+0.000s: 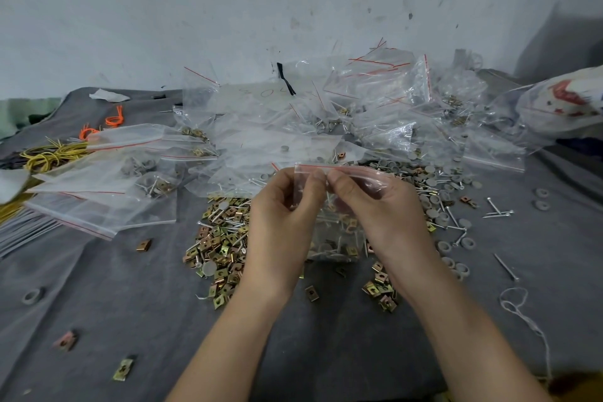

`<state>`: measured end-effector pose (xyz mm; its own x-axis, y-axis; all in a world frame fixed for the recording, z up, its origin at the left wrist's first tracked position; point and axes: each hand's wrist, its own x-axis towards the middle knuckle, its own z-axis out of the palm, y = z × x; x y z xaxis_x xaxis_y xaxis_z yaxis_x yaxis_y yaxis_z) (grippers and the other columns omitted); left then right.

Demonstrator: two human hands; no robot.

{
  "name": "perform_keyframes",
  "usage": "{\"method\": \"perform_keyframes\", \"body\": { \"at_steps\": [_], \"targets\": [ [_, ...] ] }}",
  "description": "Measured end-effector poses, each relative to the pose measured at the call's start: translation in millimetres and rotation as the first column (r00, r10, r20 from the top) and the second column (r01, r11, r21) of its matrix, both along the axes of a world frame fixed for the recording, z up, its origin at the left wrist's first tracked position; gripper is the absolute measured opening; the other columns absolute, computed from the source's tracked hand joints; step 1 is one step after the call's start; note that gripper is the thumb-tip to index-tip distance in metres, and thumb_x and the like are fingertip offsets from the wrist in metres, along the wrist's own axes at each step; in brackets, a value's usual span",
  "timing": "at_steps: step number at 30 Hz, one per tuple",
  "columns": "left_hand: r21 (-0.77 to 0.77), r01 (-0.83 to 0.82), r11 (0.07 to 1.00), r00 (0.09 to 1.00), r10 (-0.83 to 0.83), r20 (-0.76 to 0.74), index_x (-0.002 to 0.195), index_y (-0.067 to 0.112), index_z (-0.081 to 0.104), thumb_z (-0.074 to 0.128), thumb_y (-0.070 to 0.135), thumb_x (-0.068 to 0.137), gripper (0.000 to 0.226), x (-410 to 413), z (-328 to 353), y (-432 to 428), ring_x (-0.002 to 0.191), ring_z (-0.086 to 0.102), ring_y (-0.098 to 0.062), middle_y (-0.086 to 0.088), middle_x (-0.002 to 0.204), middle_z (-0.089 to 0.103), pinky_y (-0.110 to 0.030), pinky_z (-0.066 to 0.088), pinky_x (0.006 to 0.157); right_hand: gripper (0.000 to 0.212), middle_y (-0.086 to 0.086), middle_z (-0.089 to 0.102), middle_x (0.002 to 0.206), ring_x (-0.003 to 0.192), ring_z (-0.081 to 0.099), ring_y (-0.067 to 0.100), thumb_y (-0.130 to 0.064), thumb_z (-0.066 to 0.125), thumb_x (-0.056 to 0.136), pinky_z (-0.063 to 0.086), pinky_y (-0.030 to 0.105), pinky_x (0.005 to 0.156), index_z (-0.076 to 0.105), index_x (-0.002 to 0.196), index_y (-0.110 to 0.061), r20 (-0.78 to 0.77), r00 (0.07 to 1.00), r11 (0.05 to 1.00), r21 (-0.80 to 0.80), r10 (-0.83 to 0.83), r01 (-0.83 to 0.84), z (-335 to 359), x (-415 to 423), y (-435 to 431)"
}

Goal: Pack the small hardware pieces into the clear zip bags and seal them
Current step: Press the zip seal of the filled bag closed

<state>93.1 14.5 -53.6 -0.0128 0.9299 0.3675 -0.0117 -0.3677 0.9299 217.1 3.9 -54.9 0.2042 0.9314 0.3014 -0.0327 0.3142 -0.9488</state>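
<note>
A clear zip bag [339,232] with a red strip along its top hangs upright between both hands, above the grey cloth. Brass clips, nails and grey discs fill its bottom. My left hand [284,215] pinches the top edge at the left of the zip. My right hand [375,206] pinches the zip just beside it, thumbs nearly touching. Under the hands lies a heap of brass clips [218,245], and a spread of grey discs and nails [440,192] lies to the right.
Filled and empty zip bags [293,114] pile up behind, more at the left [98,192]. Yellow and orange ties [55,153] lie far left, a white bag [567,104] far right. Stray clips, washers and a string [522,307] dot the grey cloth [130,303].
</note>
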Motion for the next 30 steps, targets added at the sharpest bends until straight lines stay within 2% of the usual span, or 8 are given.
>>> {"method": "perform_keyframes", "body": {
  "at_steps": [6, 9, 13, 16, 18, 21, 26, 30],
  "targets": [
    [0.009, 0.01, 1.0, 1.0, -0.01, 0.027, 0.085, 0.0, 0.065, 0.062, 0.019, 0.096, 0.022, -2, -1, 4, 0.067, 0.046, -0.016, -0.018, 0.071, 0.055, -0.026, 0.041, 0.06, 0.015, -0.005, 0.079, 0.091, 0.088, 0.073, 0.004, -0.02, 0.071, 0.092, 0.053, 0.014, 0.073, 0.078, 0.102, -0.011, 0.001, 0.999, 0.999, -0.006, -0.038, 0.038, 0, 1, 0],
    [0.013, -0.002, 1.0, 1.0, 0.002, 0.031, 0.083, 0.002, 0.066, 0.062, 0.02, 0.096, 0.023, -3, 0, 7, 0.068, 0.051, -0.013, -0.018, 0.074, 0.061, -0.023, 0.043, 0.061, 0.011, -0.006, 0.079, 0.089, 0.087, 0.074, 0.004, -0.021, 0.073, 0.091, 0.054, 0.014, 0.074, 0.078, 0.099, -0.016, -0.008, 0.998, 0.998, -0.01, -0.058, 0.058, 0, 0, 0],
    [0.023, -0.035, 0.999, 0.999, 0.035, 0.03, 0.08, 0.014, 0.069, 0.061, 0.026, 0.097, 0.022, -6, -2, 7, 0.067, 0.056, -0.005, 0.001, 0.072, 0.067, -0.018, 0.047, 0.063, 0.006, -0.01, 0.078, 0.086, 0.082, 0.073, 0.001, -0.023, 0.074, 0.09, 0.052, 0.012, 0.071, 0.077, 0.092, -0.028, 0.004, 0.997, 0.997, 0.015, -0.072, 0.072, 1, 0, -1],
    [0.024, -0.071, 0.997, 0.997, 0.07, 0.036, 0.077, 0.018, 0.069, 0.057, 0.025, 0.099, 0.026, -7, -2, 8, 0.064, 0.057, -0.003, 0.007, 0.069, 0.067, -0.015, 0.046, 0.06, 0.006, -0.014, 0.077, 0.089, 0.085, 0.072, -0.001, -0.025, 0.074, 0.089, 0.053, 0.011, 0.074, 0.076, 0.093, -0.029, 0.009, 0.997, 0.997, 0.014, -0.071, 0.071, 0, 0, 0],
    [-0.002, -0.077, 0.997, 0.996, 0.077, 0.055, 0.076, 0.02, 0.069, 0.054, 0.023, 0.101, 0.029, -7, -3, 9, 0.064, 0.059, -0.001, 0.007, 0.07, 0.069, -0.015, 0.048, 0.06, 0.005, -0.014, 0.077, 0.087, 0.083, 0.072, -0.001, -0.027, 0.075, 0.088, 0.053, 0.01, 0.074, 0.075, 0.093, -0.03, 0.004, 0.998, 0.998, 0.005, -0.062, 0.062, -1, 0, 0],
    [-0.056, -0.008, 0.998, 0.998, 0.012, 0.062, 0.078, 0.023, 0.072, 0.054, 0.029, 0.1, 0.029, -7, -2, 10, 0.068, 0.061, -0.007, -0.002, 0.079, 0.072, -0.025, 0.05, 0.064, 0.012, -0.012, 0.077, 0.084, 0.079, 0.072, 0.0, -0.037, 0.072, 0.083, 0.051, 0.01, 0.07, 0.074, 0.093, -0.03, 0.0, 0.999, 0.999, 0.0, -0.04, 0.04, 0, 2, 0],
    [-0.047, 0.149, 0.988, 0.989, -0.149, 0.014, 0.088, 0.016, 0.073, 0.064, 0.039, 0.087, 0.025, -9, -2, 7, 0.064, 0.059, -0.011, -0.001, 0.072, 0.068, -0.021, 0.049, 0.057, 0.03, -0.006, 0.077, 0.1, 0.089, 0.073, 0.006, -0.042, 0.068, 0.082, 0.054, 0.016, 0.076, 0.072, 0.106, -0.023, 0.017, 0.999, 0.999, -0.005, 0.048, -0.048, -3, 4, -1],
    [-0.057, 0.097, 0.994, 0.994, -0.095, 0.049, 0.079, 0.02, 0.072, 0.066, 0.033, 0.091, 0.019, -11, -5, 10, 0.064, 0.057, -0.011, 0.001, 0.069, 0.066, -0.02, 0.048, 0.057, 0.02, -0.005, 0.077, 0.092, 0.084, 0.074, 0.011, -0.037, 0.065, 0.088, 0.055, 0.018, 0.07, 0.069, 0.103, -0.024, -0.015, 0.999, 0.999, -0.009, 0.038, -0.038, -5, 8, -2]
  ]
}}
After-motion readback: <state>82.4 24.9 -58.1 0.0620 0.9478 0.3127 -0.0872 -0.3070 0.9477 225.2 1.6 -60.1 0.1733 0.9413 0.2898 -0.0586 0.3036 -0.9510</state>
